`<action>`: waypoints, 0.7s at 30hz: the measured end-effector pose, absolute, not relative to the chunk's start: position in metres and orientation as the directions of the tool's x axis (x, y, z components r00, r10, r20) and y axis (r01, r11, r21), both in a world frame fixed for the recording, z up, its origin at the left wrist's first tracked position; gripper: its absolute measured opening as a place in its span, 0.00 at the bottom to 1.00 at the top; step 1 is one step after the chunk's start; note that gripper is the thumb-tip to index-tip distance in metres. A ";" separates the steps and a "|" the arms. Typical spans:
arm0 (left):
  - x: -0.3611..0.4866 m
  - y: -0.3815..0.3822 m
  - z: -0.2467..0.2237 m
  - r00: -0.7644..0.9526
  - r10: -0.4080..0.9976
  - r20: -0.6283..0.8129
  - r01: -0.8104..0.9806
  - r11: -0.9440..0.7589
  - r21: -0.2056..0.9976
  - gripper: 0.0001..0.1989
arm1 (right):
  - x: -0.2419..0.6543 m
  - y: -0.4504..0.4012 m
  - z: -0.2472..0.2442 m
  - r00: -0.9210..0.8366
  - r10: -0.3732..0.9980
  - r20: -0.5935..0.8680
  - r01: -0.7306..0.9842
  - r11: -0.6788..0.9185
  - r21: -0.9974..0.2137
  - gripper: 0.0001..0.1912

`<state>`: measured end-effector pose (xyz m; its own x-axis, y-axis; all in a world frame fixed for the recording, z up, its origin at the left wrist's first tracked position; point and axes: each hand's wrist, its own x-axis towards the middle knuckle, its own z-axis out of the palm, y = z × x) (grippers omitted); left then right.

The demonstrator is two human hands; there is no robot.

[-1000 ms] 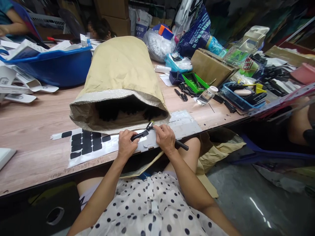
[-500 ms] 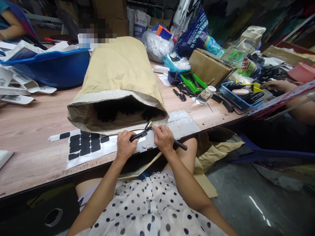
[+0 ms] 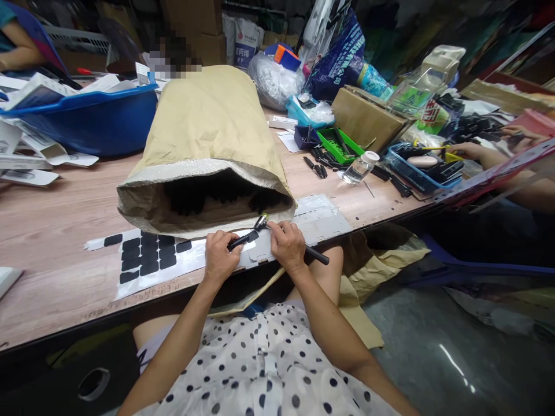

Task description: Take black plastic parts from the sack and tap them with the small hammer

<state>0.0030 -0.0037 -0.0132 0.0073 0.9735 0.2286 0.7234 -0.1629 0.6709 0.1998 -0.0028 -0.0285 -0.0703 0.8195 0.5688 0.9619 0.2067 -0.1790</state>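
Note:
My left hand (image 3: 222,254) is closed on a slim black piece (image 3: 240,241) near the table's front edge. My right hand (image 3: 288,245) grips a black-handled tool (image 3: 318,255) with a shiny metal head (image 3: 261,222); the handle sticks out to the right below the palm. The metal head meets the far end of the black piece. Under both hands lies a grey-white board (image 3: 323,218). A white sheet with several black rounded stickers (image 3: 149,254) is left of my left hand. Just beyond the hands, a large paper sack (image 3: 208,124) opens toward me, dark bristly things inside.
A blue basin (image 3: 87,124) of white boxes stands at the left. Toward the right are a green tray (image 3: 340,145), a clear jar (image 3: 361,167), a cardboard box (image 3: 366,118) and a blue basket (image 3: 422,167). Another person's hands (image 3: 470,151) are at the far right.
My hands and the things they hold look nearly unchanged. At the far right, the other person's hands have shifted, and a second hand now shows near the pink container.

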 end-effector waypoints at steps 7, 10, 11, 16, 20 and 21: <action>0.003 -0.004 -0.014 0.004 0.972 0.234 0.726 -0.164 0.668 0.06 | 0.201 -0.002 -0.030 -0.080 0.833 0.547 0.962 0.209 -0.176 0.17; 0.003 -0.004 -0.014 0.006 0.971 0.239 0.725 -0.169 0.667 0.06 | 0.201 -0.002 -0.031 -0.082 0.833 0.547 0.964 0.206 -0.169 0.16; 0.003 -0.004 -0.013 0.009 0.971 0.239 0.726 -0.171 0.667 0.06 | 0.201 -0.002 -0.031 -0.082 0.830 0.552 0.965 0.205 -0.164 0.16; 0.002 -0.004 -0.013 0.017 0.971 0.238 0.723 -0.177 0.668 0.05 | 0.201 -0.002 -0.031 -0.081 0.822 0.563 0.967 0.201 -0.155 0.16; 0.002 -0.004 -0.013 0.017 0.969 0.248 0.720 -0.183 0.669 0.05 | 0.201 -0.002 -0.032 -0.081 0.840 0.536 0.967 0.198 -0.163 0.17; 0.002 -0.004 -0.014 0.017 0.969 0.248 0.721 -0.183 0.668 0.05 | 0.202 -0.002 -0.032 -0.083 0.841 0.535 0.966 0.199 -0.163 0.17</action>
<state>0.0021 -0.0036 -0.0136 0.0166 0.9687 0.2475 0.7210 -0.1831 0.6684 0.2017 -0.0019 -0.0321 -0.0826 0.8407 0.5352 0.9663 0.1990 -0.1634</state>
